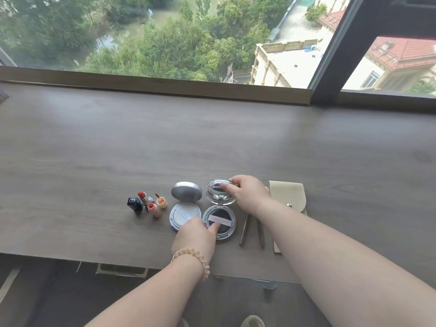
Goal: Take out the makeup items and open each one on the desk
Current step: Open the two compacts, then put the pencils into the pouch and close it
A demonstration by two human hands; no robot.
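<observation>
Now we see our right hand (247,193) pinching the raised lid of the dark cushion compact (219,224), which lies open near the desk's (212,138) near edge. Our left hand (194,234) presses a finger onto its black puff. Just left lies a white compact (185,214), also open. Farther left stand an uncapped lipstick (144,198), its black cap (134,204), and an opened lip gloss (154,208). A beige pouch (289,197) lies right of the right hand, two slim pencils (244,230) beside it.
</observation>
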